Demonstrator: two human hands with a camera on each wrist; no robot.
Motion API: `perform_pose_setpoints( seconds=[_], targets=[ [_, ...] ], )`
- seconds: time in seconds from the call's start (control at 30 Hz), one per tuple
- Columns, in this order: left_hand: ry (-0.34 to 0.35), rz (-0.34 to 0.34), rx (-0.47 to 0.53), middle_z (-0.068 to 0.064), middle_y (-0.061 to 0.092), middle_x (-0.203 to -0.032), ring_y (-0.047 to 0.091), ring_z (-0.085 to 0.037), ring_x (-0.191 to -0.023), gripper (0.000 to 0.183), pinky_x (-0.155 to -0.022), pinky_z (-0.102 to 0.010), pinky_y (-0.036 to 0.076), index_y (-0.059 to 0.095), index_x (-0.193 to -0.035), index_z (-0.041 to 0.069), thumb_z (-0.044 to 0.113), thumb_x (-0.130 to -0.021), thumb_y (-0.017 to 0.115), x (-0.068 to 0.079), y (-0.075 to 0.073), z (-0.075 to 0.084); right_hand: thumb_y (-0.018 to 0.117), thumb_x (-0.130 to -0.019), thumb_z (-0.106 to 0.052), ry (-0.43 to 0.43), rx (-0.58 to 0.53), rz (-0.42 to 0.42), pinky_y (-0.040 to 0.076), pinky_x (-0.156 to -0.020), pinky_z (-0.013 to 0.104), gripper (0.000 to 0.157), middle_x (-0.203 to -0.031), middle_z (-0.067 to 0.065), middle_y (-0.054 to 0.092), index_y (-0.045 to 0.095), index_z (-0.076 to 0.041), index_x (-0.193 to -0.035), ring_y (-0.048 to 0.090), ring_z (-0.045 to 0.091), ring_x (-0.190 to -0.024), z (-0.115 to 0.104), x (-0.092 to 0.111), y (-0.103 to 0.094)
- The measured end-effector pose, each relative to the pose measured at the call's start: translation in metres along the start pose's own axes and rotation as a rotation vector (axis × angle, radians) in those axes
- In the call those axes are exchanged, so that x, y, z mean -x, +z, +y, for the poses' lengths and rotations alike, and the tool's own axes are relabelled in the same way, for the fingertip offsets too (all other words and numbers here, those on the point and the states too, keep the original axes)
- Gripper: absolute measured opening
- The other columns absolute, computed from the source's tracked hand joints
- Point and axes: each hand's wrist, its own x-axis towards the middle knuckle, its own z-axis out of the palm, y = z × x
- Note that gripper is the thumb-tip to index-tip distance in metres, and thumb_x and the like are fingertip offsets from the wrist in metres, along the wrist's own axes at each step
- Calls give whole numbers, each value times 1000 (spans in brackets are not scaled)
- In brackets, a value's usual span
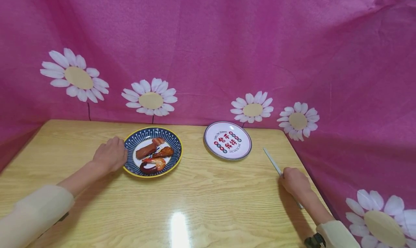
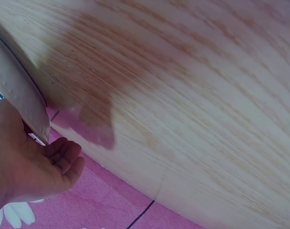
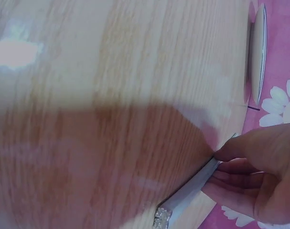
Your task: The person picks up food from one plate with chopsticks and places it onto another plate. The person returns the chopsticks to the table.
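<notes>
My left hand (image 1: pixel 111 154) is at the left rim of a blue-and-white patterned plate (image 1: pixel 176 146) with a yellow edge. In the left wrist view, its curled fingers (image 2: pixel 64 155) hold that rim. Several pieces of food lie on the plate: a brown meat piece (image 1: pixel 146 151), a drumstick (image 1: pixel 164 152) and a shrimp (image 1: pixel 157 163) among them. On the right side of the table, my right hand (image 1: pixel 295 182) pinches pale chopsticks (image 1: pixel 272 160) lying close together. Their square, glittery ends show in the right wrist view, with thumb and fingertips around the shafts (image 3: pixel 190 188).
A white plate (image 1: pixel 238 152) with red and blue lettering sits at the back of the wooden table (image 1: pixel 208 197), between the two hands. Behind and to the right hangs a pink cloth (image 1: pixel 201 52) printed with white daisies, meeting the table's edges.
</notes>
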Motion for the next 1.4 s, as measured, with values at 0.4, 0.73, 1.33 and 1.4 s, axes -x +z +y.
perform_pose_setpoints(
  seconds=[0.4, 0.73, 1.33, 1.4],
  targets=[
    [3, -16, -35, -22, 47, -89, 53, -42, -92, 27, -77, -57, 46, 49, -96, -15, 11, -96, 43, -3, 1, -2, 67, -82, -6, -30, 42, 66, 46, -44, 51, 22, -61, 15, 53, 53, -3, -65, 57, 34, -52, -4, 0, 0],
    [7, -24, -65, -22, 47, -89, 53, -42, -93, 29, -81, -56, 44, 51, -97, -17, 11, -96, 44, -3, 0, 0, 64, -79, -5, -3, 6, 64, 44, -43, 49, 25, -58, 11, 51, 47, -7, -61, 50, 27, -51, -3, -2, 2],
    [13, -27, -73, -21, 46, -89, 52, -41, -92, 27, -80, -54, 42, 50, -96, -16, 10, -95, 43, -1, 0, 0, 68, -74, -11, -7, -8, 46, 41, -47, 50, 26, -56, 7, 50, 48, -12, -57, 48, 28, -51, 5, -9, -3],
    [15, -22, -78, -21, 46, -88, 52, -41, -92, 26, -80, -53, 42, 50, -96, -16, 9, -95, 43, -1, 0, 1, 69, -73, -11, -8, -14, 35, 42, -48, 50, 25, -57, 7, 51, 50, -12, -57, 49, 29, -52, 6, -9, -3]
  ],
)
